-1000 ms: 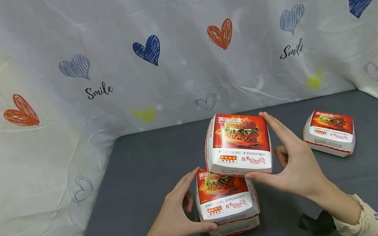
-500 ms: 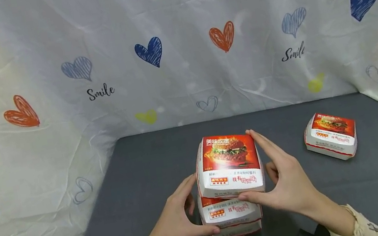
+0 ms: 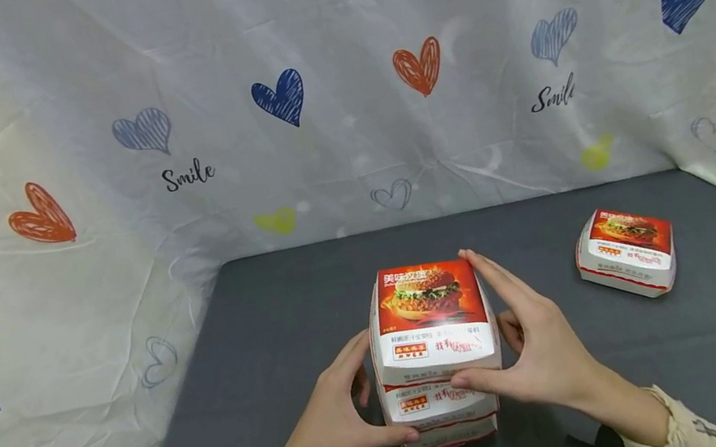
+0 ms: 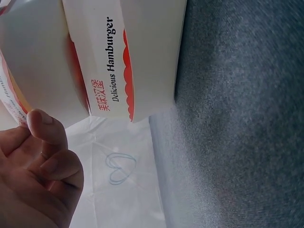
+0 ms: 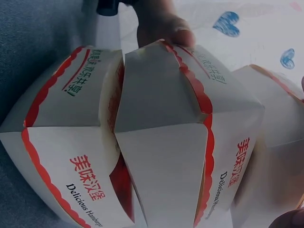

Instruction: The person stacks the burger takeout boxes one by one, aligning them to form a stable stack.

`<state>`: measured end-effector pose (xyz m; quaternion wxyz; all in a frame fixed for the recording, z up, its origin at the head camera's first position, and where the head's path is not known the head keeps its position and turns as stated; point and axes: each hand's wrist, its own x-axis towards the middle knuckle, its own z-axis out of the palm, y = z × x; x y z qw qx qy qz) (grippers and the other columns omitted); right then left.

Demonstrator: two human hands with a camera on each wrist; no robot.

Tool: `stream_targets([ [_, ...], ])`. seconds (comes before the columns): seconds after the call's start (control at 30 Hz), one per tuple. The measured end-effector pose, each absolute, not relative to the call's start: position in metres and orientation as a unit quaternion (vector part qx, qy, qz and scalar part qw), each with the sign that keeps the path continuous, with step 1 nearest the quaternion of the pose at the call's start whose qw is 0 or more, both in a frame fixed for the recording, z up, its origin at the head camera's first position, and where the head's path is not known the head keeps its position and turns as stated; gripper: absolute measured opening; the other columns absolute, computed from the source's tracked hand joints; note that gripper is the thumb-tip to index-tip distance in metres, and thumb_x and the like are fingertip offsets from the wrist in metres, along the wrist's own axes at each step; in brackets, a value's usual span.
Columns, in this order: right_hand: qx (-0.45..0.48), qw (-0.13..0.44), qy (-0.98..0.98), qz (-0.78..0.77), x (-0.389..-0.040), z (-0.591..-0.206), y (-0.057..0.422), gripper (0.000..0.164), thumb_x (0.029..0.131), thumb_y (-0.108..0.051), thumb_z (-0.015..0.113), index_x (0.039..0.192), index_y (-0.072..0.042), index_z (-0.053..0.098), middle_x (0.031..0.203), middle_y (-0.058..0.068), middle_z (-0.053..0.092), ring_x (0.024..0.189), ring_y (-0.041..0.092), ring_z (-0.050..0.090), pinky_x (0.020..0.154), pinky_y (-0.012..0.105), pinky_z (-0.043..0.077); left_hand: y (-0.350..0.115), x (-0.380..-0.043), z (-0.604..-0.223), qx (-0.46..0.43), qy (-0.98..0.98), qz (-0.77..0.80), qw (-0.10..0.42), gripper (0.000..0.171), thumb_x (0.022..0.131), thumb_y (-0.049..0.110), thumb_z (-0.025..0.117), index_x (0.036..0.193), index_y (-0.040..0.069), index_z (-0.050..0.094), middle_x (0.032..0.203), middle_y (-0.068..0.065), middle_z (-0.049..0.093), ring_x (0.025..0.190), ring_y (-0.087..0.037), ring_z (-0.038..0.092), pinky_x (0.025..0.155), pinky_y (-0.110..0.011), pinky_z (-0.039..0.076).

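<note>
Right hand (image 3: 546,350) pinches top box (image 3: 440,345) front-to-back; box sits left of palm, over middle box (image 3: 434,411), contact unclear. Left hand (image 3: 337,411) grips middle box by its left side, bottom box (image 5: 61,147) below. Sides read 美味汉堡 / "Delicious Hamburger". Vs 1 s ago: top box lower, lined up. Fourth box (image 3: 624,264) unmoved, well right.
</note>
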<state>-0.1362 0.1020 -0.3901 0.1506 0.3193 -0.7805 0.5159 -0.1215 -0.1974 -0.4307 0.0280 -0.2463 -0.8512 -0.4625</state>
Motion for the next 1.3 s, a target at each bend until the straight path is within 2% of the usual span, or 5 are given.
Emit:
stream_targets([
  [0.4, 0.317, 0.124, -0.784, 0.520, -0.1375, -0.3910, 0.1004, 0.124, 0.069, -0.027, 0.102, 0.169, -0.030, 0.028, 0.162, 0.004, 0.042, 0.044, -0.002, 0.034, 0.043, 0.024, 0.034, -0.1980, -0.1233, -0.4301, -0.260, -0.848, -0.461, 0.031, 0.111, 0.068, 0.037, 0.103, 0.162, 0.035, 0.042, 0.152, 0.007, 0.052, 0.064, -0.004, 0.043, 0.057, -0.022, 0.042],
  [0.63, 0.342, 0.102, -0.775, 0.522, -0.1368, -0.3924, 0.1030, 0.126, 0.070, -0.034, 0.102, 0.170, -0.028, 0.025, 0.159, 0.007, 0.042, 0.047, -0.004, 0.034, 0.043, 0.023, 0.032, -0.1976, -0.1222, -0.4300, -0.264, -0.839, -0.475, 0.019, 0.105, 0.071, 0.035, 0.102, 0.159, 0.035, 0.046, 0.151, 0.005, 0.052, 0.068, -0.012, 0.047, 0.058, -0.023, 0.044],
  [0.8, 0.357, 0.096, -0.767, 0.525, -0.1383, -0.3928, 0.1028, 0.128, 0.070, -0.039, 0.101, 0.171, -0.027, 0.023, 0.139, 0.009, 0.052, 0.047, -0.006, 0.030, 0.042, 0.021, 0.028, -0.1985, -0.1213, -0.4292, -0.267, -0.833, -0.484, 0.018, 0.103, 0.070, 0.033, 0.102, 0.157, 0.035, 0.048, 0.150, 0.004, 0.053, 0.070, -0.019, 0.048, 0.058, -0.024, 0.044],
  [0.97, 0.350, 0.094, -0.774, 0.519, -0.1401, -0.3928, 0.1033, 0.127, 0.068, -0.039, 0.102, 0.169, -0.023, 0.028, 0.125, 0.007, 0.054, 0.046, -0.007, 0.029, 0.042, 0.020, 0.028, -0.1981, -0.1217, -0.4295, -0.273, -0.829, -0.488, 0.023, 0.103, 0.069, 0.034, 0.103, 0.156, 0.034, 0.049, 0.148, 0.004, 0.054, 0.069, -0.015, 0.047, 0.058, -0.024, 0.044],
  [1.3, 0.342, 0.086, -0.781, 0.516, -0.1411, -0.3948, 0.1038, 0.127, 0.067, -0.035, 0.103, 0.169, -0.026, 0.028, 0.135, 0.007, 0.054, 0.046, -0.005, 0.030, 0.042, 0.021, 0.030, -0.1984, -0.1236, -0.4310, -0.274, -0.828, -0.489, 0.020, 0.102, 0.070, 0.035, 0.102, 0.156, 0.034, 0.049, 0.149, 0.004, 0.053, 0.067, -0.018, 0.047, 0.058, -0.025, 0.044],
])
